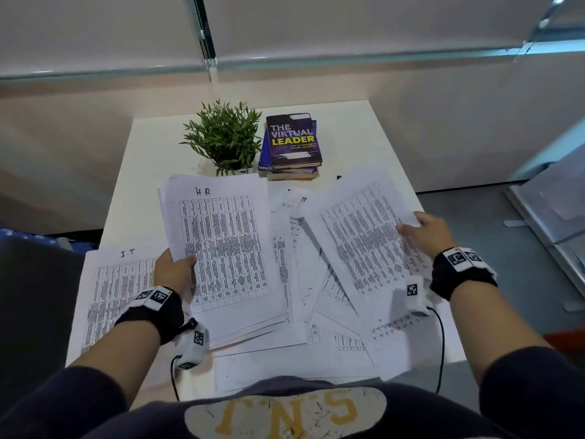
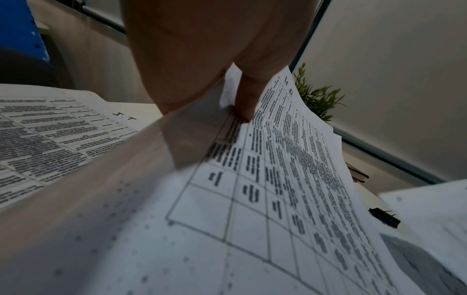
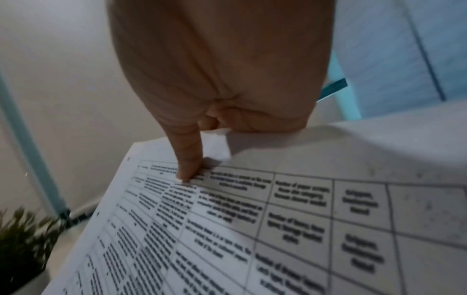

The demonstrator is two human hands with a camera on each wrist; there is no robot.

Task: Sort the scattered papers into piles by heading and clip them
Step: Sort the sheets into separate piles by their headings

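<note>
My left hand (image 1: 175, 270) grips a thick sheaf of papers headed "H.R" (image 1: 221, 245) by its left edge, thumb (image 2: 246, 99) pressed flat on the top sheet and the other fingers hidden beneath it. The sheaf is lifted off the white table (image 1: 133, 185) and tilts up away from me, its lower end hanging over the loose papers in the middle.

My right hand (image 1: 425, 231) pinches a single printed sheet (image 1: 364, 245) at its right edge, thumb (image 3: 188, 159) on top and curled fingers below; the sheet is raised and slanted over the scattered papers (image 1: 316, 296), and I cannot read a heading on it.

To my left a pile headed "I.T" (image 1: 117, 280) lies flat on the table, near the front left corner, partly covered by my left wrist. The scattered papers lie overlapping at different angles between the two sheets I hold and run down to the near table edge; one at the far side shows a handwritten heading, too small to make out for certain.

In the left wrist view a black binder clip (image 2: 384, 217) sits on the table beyond the H.R sheaf. At the far side of the table stand a small green potted plant (image 1: 224, 137) and, just beside it on the right, a stack of books (image 1: 292, 147) topped by "The Virtual Leader"
</note>
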